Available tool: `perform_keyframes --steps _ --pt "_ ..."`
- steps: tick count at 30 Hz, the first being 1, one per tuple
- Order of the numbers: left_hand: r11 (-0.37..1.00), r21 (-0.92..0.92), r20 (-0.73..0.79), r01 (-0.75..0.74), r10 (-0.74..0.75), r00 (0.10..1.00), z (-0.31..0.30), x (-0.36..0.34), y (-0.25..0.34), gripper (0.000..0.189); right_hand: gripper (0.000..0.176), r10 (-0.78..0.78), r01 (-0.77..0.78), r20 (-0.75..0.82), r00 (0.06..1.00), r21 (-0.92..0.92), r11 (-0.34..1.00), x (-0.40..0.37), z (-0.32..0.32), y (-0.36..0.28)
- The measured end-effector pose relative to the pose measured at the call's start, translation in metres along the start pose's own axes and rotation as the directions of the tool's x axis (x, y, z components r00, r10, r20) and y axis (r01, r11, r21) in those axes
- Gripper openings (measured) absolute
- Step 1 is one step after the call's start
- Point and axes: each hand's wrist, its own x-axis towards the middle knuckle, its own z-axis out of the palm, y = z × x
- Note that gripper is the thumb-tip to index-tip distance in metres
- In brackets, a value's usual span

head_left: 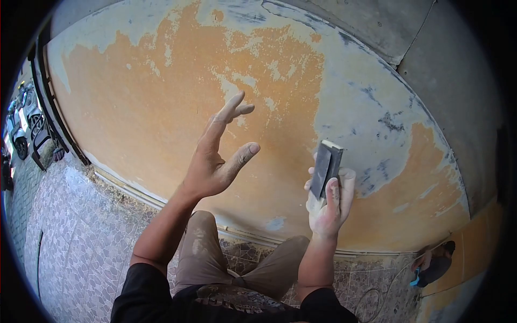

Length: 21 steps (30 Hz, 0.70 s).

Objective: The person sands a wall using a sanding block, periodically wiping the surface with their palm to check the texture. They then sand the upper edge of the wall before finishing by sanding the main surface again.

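Note:
My right hand (pixel 333 207), pale with dust, is wrapped round a dark grey sanding block (pixel 326 167). The block stands nearly upright in the grip, its light narrow edge at the top and my thumb along its lower side. Raised to the left of it, my left hand (pixel 218 153) is empty, with thumb and fingers apart and dust on the fingertips. Both hands are in front of a wall (pixel 134 102) of orange paint with patches of whitish filler. Grey-blue marks show in the pale area (pixel 350 113) behind the sanding block.
A person (pixel 435 264) crouches near the wall at the lower right. A thin cable (pixel 371 293) curls over the patterned floor (pixel 81 237). Parked motorbikes (pixel 29 116) stand beyond the wall's left end. My dusty trousered knees (pixel 202 237) are close to the wall's foot.

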Motion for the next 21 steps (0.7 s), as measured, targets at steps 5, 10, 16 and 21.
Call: perform_keyframes --steps 5,10,16,21 --pt "0.804 0.390 0.050 -0.449 0.468 0.882 -0.024 0.102 0.014 0.076 0.044 -0.630 0.550 0.050 0.775 -0.544 0.634 0.093 0.008 -0.027" --pt "0.580 0.632 -0.181 -0.515 0.756 0.629 -0.033 0.212 0.008 0.022 0.044 -0.715 0.531 0.472 0.516 -0.831 -0.165 0.165 0.021 -0.023" --pt "0.385 0.764 -0.057 -0.518 0.839 0.540 -0.042 0.238 -0.026 0.023 0.037 -0.782 0.357 0.412 0.468 -0.897 -0.259 0.195 0.035 0.008" --pt "0.415 0.742 -0.056 -0.526 0.821 0.569 -0.035 0.228 -0.012 0.019 0.031 -0.745 0.462 0.441 0.500 -0.864 -0.201 0.133 0.065 0.091"
